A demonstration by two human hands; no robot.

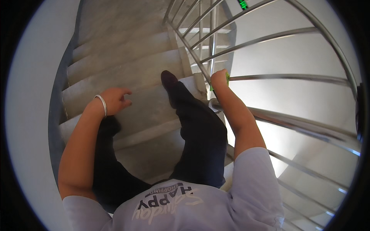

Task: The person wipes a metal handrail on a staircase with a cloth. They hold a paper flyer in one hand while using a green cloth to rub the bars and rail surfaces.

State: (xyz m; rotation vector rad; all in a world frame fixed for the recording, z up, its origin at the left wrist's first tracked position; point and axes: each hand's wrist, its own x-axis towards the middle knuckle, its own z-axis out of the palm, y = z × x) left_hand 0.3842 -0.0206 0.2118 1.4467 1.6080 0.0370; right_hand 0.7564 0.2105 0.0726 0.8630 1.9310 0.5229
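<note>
My right hand [219, 79] is shut on a green cloth [227, 77], of which only small edges show past the fingers. It is at the slanting lower rail [199, 63] of a metal stair railing, where a baluster [286, 76] meets that rail. Whether the cloth wraps right around the metal is hidden by the hand. My left hand [115, 101] hangs over the steps with nothing in it, its thumb and forefinger apart and the other fingers curled. A white bangle [101, 104] circles the left wrist.
Concrete steps [121, 72] run between the railing and a white wall [37, 86] with a grey painted base [56, 115]. My dark shoe [169, 79] rests on a step near the railing. A thick metal post [300, 124] crosses at right. Beyond the bars are more steps [221, 47] and a lit green sign [242, 4].
</note>
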